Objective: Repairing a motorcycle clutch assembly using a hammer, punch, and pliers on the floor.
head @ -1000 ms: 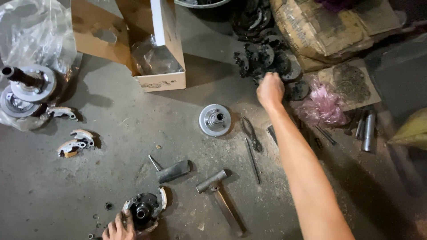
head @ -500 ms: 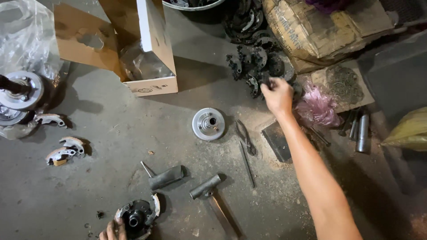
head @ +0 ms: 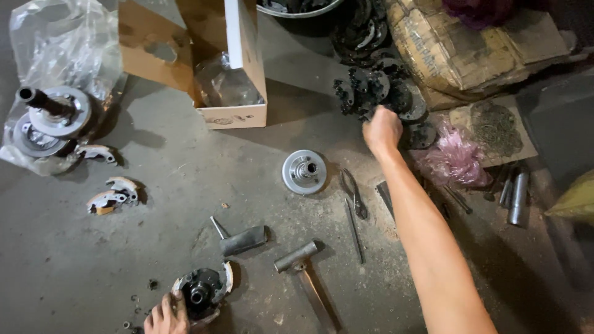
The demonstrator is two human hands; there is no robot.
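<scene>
A: What's at left?
B: Left hand (head: 166, 315) fingers rest on a round black hub (head: 199, 294), partly stripped; loose shoes (head: 112, 193) beside.
A: And right?
B: Right hand (head: 382, 128) fisted at the dark parts pile (head: 377, 86); grip unclear.

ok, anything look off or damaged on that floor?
The cardboard box lies torn open on its side, crumpled clear plastic spilling from it. Curved shoe pieces lie loose on the concrete. The right hand is in the dark parts pile; nothing visibly broken.
</scene>
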